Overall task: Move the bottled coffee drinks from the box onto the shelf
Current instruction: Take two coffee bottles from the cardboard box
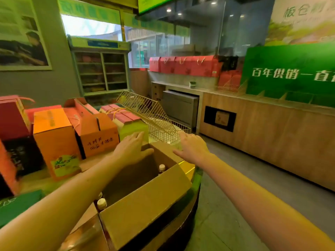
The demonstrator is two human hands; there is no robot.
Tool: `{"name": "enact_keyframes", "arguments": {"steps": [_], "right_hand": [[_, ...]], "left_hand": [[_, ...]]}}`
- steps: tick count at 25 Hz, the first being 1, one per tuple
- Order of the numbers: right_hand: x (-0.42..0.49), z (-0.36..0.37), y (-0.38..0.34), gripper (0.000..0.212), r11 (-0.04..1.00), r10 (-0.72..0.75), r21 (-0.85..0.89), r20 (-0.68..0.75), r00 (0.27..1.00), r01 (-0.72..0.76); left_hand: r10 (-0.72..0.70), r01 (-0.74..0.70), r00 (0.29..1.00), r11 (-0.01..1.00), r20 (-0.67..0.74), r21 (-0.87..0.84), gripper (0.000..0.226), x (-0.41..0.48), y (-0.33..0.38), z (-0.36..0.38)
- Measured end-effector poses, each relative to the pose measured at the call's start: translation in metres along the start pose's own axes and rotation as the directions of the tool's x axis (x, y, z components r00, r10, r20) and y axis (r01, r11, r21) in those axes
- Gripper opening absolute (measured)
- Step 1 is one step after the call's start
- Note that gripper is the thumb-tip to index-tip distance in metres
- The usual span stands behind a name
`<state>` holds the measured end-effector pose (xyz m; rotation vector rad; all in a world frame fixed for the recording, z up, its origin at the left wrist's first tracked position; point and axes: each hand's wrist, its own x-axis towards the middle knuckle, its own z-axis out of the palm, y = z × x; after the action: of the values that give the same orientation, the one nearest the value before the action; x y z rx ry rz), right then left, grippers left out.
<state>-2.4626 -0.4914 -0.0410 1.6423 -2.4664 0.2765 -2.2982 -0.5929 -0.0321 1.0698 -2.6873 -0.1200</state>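
An open brown cardboard box (145,201) sits at the rounded front corner of a wooden display table. Inside it I see the white cap of one coffee bottle (161,168) by the right wall and another bottle (101,203) at the near left corner. My left hand (132,148) rests flat on the box's far left flap, fingers apart, holding nothing. My right hand (193,147) hovers over the far right corner of the box, fingers spread and empty. A gold wire rack (154,113) stands just beyond the box.
Orange, red and pink gift cartons (56,140) crowd the table to the left of the box. A green box (18,205) lies at the near left. A wooden counter (268,134) with green signage runs along the right, with grey floor between.
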Motion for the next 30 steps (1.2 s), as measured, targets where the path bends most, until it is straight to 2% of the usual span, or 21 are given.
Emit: {"name": "enact_keyframes", "arguments": {"steps": [3, 7, 10, 12, 14, 17, 20, 22, 23, 24, 28, 30], "right_hand": [[0.044, 0.037, -0.011, 0.064, 0.998, -0.059, 0.024, 0.054, 0.997, 0.057], [0.085, 0.089, -0.026, 0.065, 0.993, -0.026, 0.115, 0.111, 0.993, 0.014], [0.11, 0.133, -0.045, 0.061, 0.927, 0.136, 0.338, 0.101, 0.985, -0.163], [0.123, 0.164, -0.065, 0.064, 0.79, 0.326, 0.517, 0.102, 0.94, -0.33], [0.138, 0.196, -0.087, 0.065, 0.584, 0.541, 0.65, 0.137, 0.83, -0.487], [0.153, 0.242, -0.109, 0.059, 0.26, 0.787, 0.781, 0.169, 0.593, -0.567], [0.159, 0.283, -0.12, 0.053, -0.072, 0.932, 0.83, 0.253, 0.259, -0.553], [0.162, 0.299, -0.123, 0.053, -0.281, 0.941, 0.86, 0.333, 0.051, -0.426], [0.166, 0.306, -0.122, 0.054, -0.336, 0.936, 0.867, 0.352, -0.024, -0.367], [0.17, 0.31, -0.12, 0.055, -0.356, 0.932, 0.871, 0.355, -0.068, -0.338], [0.179, 0.342, -0.112, 0.059, -0.323, 0.943, 0.848, 0.249, -0.222, -0.42], [0.18, 0.357, -0.106, 0.059, -0.312, 0.94, 0.838, 0.204, -0.275, -0.447]], "left_hand": [[-0.019, 0.019, 0.999, 1.0, 0.048, 0.012, 0.078, 0.036, -0.024, 0.028], [-0.036, 0.034, 0.994, 0.999, 0.1, 0.018, 0.078, 0.078, -0.054, 0.067], [-0.006, 0.004, 0.986, 1.0, 0.165, 0.013, 0.078, 0.116, -0.081, 0.098], [0.032, -0.032, 0.979, 0.999, 0.2, -0.002, 0.078, 0.143, -0.103, 0.122], [0.082, -0.073, 0.964, 0.996, 0.254, -0.044, 0.079, 0.171, -0.123, 0.146], [0.182, -0.148, 0.932, 0.98, 0.313, -0.13, 0.078, 0.195, -0.144, 0.182], [0.293, -0.197, 0.88, 0.942, 0.373, -0.273, 0.076, 0.212, -0.159, 0.224], [0.352, -0.196, 0.85, 0.902, 0.392, -0.385, 0.074, 0.217, -0.16, 0.253], [0.379, -0.19, 0.836, 0.878, 0.396, -0.439, 0.074, 0.219, -0.159, 0.268], [0.396, -0.175, 0.827, 0.856, 0.4, -0.486, 0.074, 0.22, -0.157, 0.281], [0.405, -0.052, 0.828, 0.744, 0.387, -0.666, 0.071, 0.222, -0.151, 0.329], [0.384, 0.015, 0.838, 0.693, 0.387, -0.721, 0.068, 0.226, -0.15, 0.348]]}}
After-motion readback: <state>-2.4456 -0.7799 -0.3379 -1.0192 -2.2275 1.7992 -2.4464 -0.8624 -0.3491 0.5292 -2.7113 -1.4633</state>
